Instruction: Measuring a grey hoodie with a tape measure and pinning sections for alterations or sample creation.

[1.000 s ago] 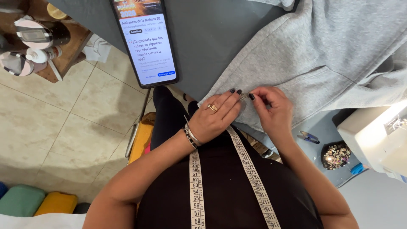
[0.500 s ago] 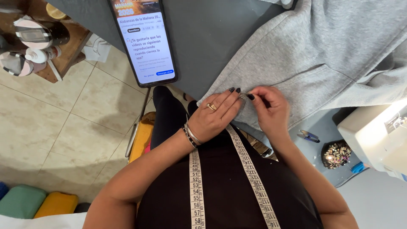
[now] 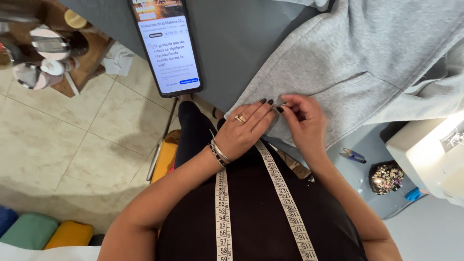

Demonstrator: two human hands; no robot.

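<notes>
Head view: nearest the camera, a cream cloth measuring tape with printed marks (image 3: 256, 203) hangs in two strands down the person's black top. Just beyond it the left hand (image 3: 244, 129), with a gold ring and thin bracelets at the wrist, has its dark-nailed fingers pressed together flat on the lower edge of a grey fleece garment (image 3: 357, 63). The right hand (image 3: 304, 123) meets it fingertip to fingertip, curled narrow and pinching that same hem; whether anything small sits between the fingers cannot be told. The garment's edge lies at the near rim of the dark grey worktable (image 3: 241, 43), the rest spreading away to the right. Right of the hands, small blue-handled thread snips (image 3: 354, 155) lie near a round sequinned pincushion (image 3: 385, 177), beside a white sewing machine (image 3: 432, 154). Farther off, a black smartphone with a lit screen (image 3: 166, 46) rests on the table, well apart from the hands.
</notes>
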